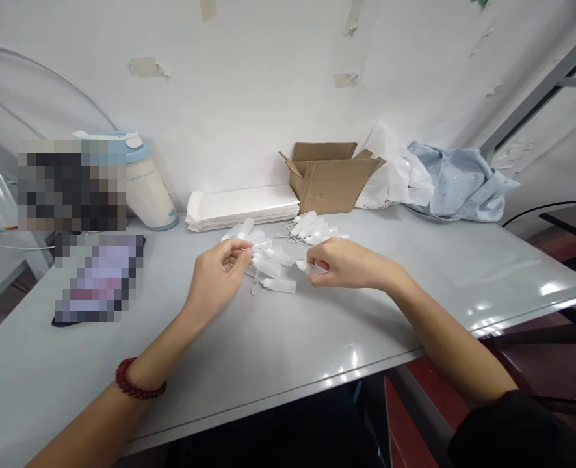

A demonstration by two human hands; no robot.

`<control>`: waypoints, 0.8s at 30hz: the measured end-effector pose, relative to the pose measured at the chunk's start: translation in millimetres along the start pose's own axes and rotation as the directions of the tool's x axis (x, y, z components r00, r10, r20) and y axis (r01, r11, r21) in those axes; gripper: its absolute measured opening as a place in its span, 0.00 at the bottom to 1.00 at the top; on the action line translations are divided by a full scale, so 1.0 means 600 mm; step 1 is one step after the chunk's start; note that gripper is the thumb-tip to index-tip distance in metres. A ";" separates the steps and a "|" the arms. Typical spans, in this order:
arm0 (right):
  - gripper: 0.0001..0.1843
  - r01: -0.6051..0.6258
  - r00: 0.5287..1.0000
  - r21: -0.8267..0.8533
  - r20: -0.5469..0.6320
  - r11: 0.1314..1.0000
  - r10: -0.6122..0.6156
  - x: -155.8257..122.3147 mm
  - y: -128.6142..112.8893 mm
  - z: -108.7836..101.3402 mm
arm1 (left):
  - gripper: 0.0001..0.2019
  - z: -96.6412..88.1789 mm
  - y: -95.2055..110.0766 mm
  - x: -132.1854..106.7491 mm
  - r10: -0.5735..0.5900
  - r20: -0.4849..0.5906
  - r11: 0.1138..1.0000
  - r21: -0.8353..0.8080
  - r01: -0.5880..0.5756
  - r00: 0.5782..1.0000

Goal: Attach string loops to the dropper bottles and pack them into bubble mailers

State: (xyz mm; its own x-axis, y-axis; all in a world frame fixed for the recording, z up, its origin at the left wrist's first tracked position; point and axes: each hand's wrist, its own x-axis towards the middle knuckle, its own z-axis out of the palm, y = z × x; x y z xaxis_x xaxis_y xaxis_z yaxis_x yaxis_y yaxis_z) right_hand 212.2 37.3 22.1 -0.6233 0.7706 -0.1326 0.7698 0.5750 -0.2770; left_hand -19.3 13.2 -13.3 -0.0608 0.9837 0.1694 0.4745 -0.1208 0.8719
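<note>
Desk [278, 351] set against wall. Middle, toward back edge: loose heap of small bottles [312, 227]. Behind heap, at back edge: stack of trays [242, 207]. Cardboard box [329, 175] just right of stack, plastic bag [390, 172] right of box, cloth [458, 182] toward back right corner. Tub [146, 192] left of stack. Phone [97, 279] lies near left edge. Left hand [217, 273] and right hand [346, 263] at heap's near side, one bottle [308, 267] in right hand.

A white wall [268, 78] with bits of tape [146, 67], a shiny grey table [268, 351], a dark red floor [551, 364]
</note>
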 end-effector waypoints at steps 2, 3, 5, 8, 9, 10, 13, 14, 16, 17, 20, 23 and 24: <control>0.10 0.086 0.993 0.072 -0.090 0.994 -0.079 0.004 -0.007 0.004 | 0.15 0.002 0.008 -0.005 -0.002 0.117 0.999 -0.044 0.007 0.993; 0.11 0.131 0.985 0.102 -0.127 0.986 -0.118 0.006 -0.010 0.006 | 0.17 0.004 0.011 -0.008 -0.008 0.192 0.998 -0.064 0.021 0.981; 0.12 0.206 0.968 0.145 -0.178 0.968 -0.179 0.009 -0.016 0.013 | 0.21 0.006 0.015 -0.012 -0.020 0.336 0.994 -0.098 0.056 0.942; 0.12 0.269 0.952 0.182 -0.198 0.946 -0.233 0.013 -0.022 0.022 | 0.24 0.010 0.016 -0.016 -0.007 0.447 0.987 -0.139 0.077 0.895; 0.12 0.283 0.949 0.193 -0.196 0.940 -0.245 0.013 -0.023 0.024 | 0.24 0.012 0.016 -0.016 0.000 0.453 0.985 -0.153 0.078 0.892; 0.12 0.293 0.948 0.205 -0.192 0.934 -0.255 0.013 -0.023 0.026 | 0.25 0.012 0.016 -0.016 0.006 0.444 0.983 -0.168 0.077 0.896; 0.12 0.293 0.951 0.239 -0.176 0.926 -0.256 0.014 -0.022 0.027 | 0.27 0.011 0.016 -0.014 0.004 0.389 0.973 -0.213 0.085 0.921; 0.12 0.286 0.953 0.247 -0.172 0.926 -0.249 0.014 -0.021 0.027 | 0.26 0.009 0.016 -0.013 0.000 0.383 0.971 -0.221 0.092 0.924; 0.12 0.268 0.958 0.254 -0.171 0.929 -0.230 0.014 -0.019 0.028 | 0.20 0.006 0.017 -0.011 -0.004 0.399 0.970 -0.220 0.100 0.917; 0.12 0.259 0.960 0.255 -0.175 0.932 -0.219 0.015 -0.018 0.028 | 0.17 0.004 0.018 -0.011 -0.005 0.410 0.972 -0.214 0.101 0.912; 0.12 0.240 0.962 0.265 -0.191 0.934 -0.193 0.017 -0.016 0.027 | 0.12 0.002 0.021 -0.012 -0.015 0.391 0.975 -0.199 0.101 0.920; 0.11 0.230 0.964 0.274 -0.195 0.934 -0.180 0.018 -0.015 0.026 | 0.10 0.002 0.023 -0.013 -0.046 0.315 0.970 -0.213 0.118 0.948; 0.11 0.227 0.965 0.272 -0.193 0.935 -0.178 0.018 -0.014 0.025 | 0.10 0.001 0.024 -0.013 -0.054 0.281 0.967 -0.226 0.120 0.958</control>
State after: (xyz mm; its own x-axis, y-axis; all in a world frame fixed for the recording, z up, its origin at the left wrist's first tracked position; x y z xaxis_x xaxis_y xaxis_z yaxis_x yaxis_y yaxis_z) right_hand 197.0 36.5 8.6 -0.7119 0.6944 0.1049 0.5412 0.6376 -0.5482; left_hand -11.4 4.0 -2.7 0.1628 0.9866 -0.0134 0.2526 -0.0285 0.9671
